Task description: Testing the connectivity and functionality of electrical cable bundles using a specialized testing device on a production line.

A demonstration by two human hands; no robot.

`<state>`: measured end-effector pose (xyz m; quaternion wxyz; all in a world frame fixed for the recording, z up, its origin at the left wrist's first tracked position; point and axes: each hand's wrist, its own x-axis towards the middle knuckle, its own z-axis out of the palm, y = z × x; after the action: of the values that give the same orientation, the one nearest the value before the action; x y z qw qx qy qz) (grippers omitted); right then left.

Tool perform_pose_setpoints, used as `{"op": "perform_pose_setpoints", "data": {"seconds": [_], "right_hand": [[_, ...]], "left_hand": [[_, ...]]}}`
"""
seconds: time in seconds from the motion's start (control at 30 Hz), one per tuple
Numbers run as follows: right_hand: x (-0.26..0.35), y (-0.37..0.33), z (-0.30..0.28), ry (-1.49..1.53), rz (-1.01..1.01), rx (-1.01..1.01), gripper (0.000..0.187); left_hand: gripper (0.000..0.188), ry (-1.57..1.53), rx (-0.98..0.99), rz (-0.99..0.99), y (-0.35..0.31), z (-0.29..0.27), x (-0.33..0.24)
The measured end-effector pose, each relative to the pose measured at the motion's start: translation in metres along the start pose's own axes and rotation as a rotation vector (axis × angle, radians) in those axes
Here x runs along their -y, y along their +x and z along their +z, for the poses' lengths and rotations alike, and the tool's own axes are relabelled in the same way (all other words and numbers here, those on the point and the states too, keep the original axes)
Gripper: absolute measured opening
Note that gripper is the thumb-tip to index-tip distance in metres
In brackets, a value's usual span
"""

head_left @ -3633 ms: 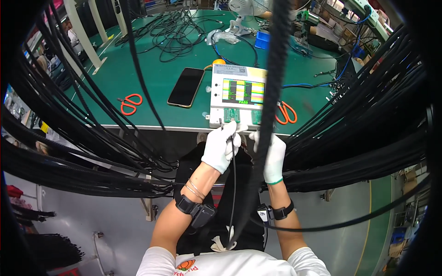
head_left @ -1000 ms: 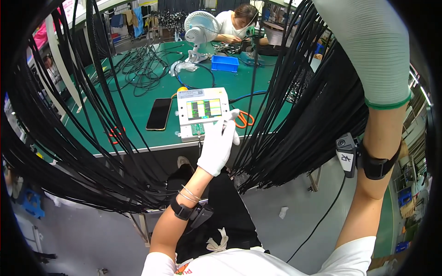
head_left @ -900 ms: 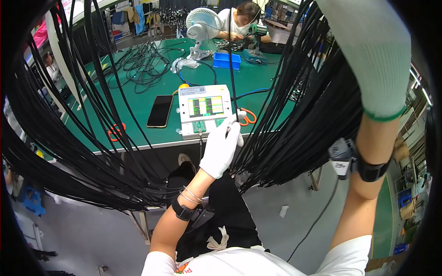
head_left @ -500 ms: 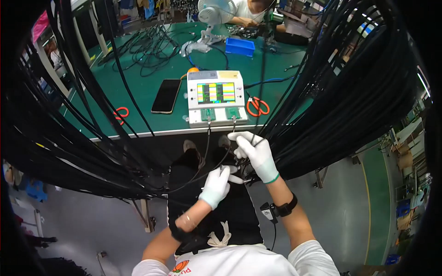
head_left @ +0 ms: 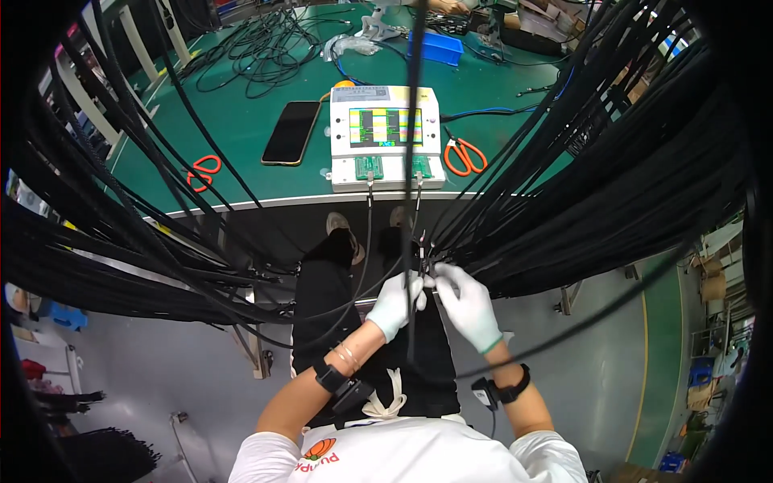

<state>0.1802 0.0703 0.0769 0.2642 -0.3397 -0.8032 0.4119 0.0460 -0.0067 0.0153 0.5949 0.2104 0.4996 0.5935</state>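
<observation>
My left hand [head_left: 394, 306], in a white glove, is closed around a black cable in front of my lap. Just to its right, my right hand [head_left: 469, 310], gloved too, pinches at cable ends [head_left: 423, 258] with metal tips. The fingertips partly hide these ends, and the hands almost touch. Beyond them, on the table, stands a white tester box [head_left: 385, 149] with a lit colour screen. Two small green boards sit on its front ledge, the left board [head_left: 369, 167] and the right board [head_left: 419, 167]. A black cable [head_left: 369, 213] runs down from the left board, another from the right.
Thick bundles of black cables hang at the left [head_left: 105, 233] and right [head_left: 612, 217]; one strand crosses before the tester. On the green table [head_left: 233, 121] lie a phone [head_left: 291, 133], orange-handled scissors [head_left: 465, 157], another orange-handled tool [head_left: 204, 172], a blue bin [head_left: 436, 48] and tangled cables [head_left: 258, 60].
My right hand has come down and nearer to me, beside the left. My left hand has moved slightly up and right. The view has tipped down, and a cable now hangs across it.
</observation>
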Motion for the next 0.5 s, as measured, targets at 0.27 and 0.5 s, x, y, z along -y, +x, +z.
{"op": "perform_pose_setpoints", "data": {"seconds": [0.27, 0.5], "right_hand": [[0.033, 0.037, 0.011, 0.820, 0.175, -0.029, 0.019], [0.047, 0.108, 0.018, 0.584, 0.287, -0.170, 0.019]], "left_hand": [[0.015, 0.718, -0.417, 0.735, -0.059, 0.022, -0.061], [0.025, 0.533, -0.565, 0.516, 0.011, -0.033, -0.136]]}}
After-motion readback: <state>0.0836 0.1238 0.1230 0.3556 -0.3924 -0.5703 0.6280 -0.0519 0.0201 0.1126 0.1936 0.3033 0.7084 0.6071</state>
